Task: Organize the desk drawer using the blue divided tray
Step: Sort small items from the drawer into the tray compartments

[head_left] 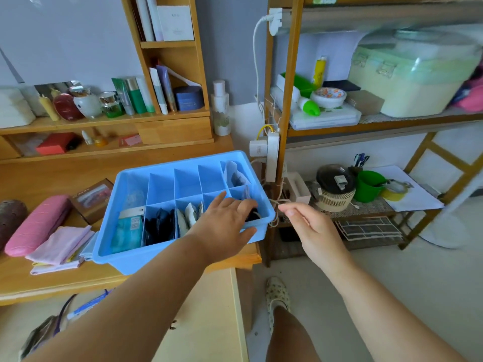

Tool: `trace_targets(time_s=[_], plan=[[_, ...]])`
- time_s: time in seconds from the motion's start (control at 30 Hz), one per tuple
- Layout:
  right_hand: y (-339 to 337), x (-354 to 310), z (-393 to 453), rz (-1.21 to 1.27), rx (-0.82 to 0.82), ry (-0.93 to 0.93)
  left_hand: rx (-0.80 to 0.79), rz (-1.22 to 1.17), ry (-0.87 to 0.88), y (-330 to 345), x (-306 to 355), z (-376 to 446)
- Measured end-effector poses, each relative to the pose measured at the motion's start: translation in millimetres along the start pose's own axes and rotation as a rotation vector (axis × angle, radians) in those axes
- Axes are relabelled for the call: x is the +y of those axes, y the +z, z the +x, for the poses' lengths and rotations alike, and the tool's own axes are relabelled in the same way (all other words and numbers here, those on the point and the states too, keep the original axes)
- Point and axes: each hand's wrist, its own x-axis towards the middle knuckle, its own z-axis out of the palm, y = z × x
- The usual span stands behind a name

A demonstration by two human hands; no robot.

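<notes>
- the blue tray [109, 246] is seen on the desk [52, 280], not in a drawer; its right end overhangs the desk edge.
- the near compartments are filled with packets and dark items; most far ones look bare.
- the left hand [224, 220] is laid over the near right compartment, fingers hidden inside, so the grip cannot be told.
- the right hand [311, 226] is held beside the tray, fingers relaxed, nothing held.
- a pink case [36, 226] and cloths [62, 244] are left outside; sorting is judged partly done.

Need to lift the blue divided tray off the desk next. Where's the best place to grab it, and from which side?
Probably the two short ends of the blue divided tray, one hand under the out-turned rim at each end. The left hand is already over its right end, fingers in the near right compartment; the right hand hovers open beside it. The tray's near corner overhangs the desk edge, so lift it level.
</notes>
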Motion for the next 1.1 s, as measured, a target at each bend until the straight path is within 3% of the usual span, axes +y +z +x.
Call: trace_targets(time_s=[0.27, 0.47, 0.67, 0.8, 0.9, 1.1], plan=[[-12, 4, -29, 0.0, -0.02, 0.048, -0.044, 0.066, -0.063, -4, 8, -6], [-12, 10, -12, 0.036, -0.041, 0.026, 0.005, -0.096, -0.16, -2, 11, 9], [2, 18, 9, 0.062, -0.082, 0.005, -0.046, -0.021, -0.237, 12, 8, 14], [8, 19, 22, 0.058, -0.075, -0.036, 0.073, -0.128, -0.269, 14, 8, 17], [8, 20, 30, 0.053, -0.08, -0.047, -0.001, -0.064, -0.305, 17, 5, 21], [15, 20, 39, 0.017, -0.108, -0.077, -0.073, 0.027, -0.194, 22, 0, 24]])
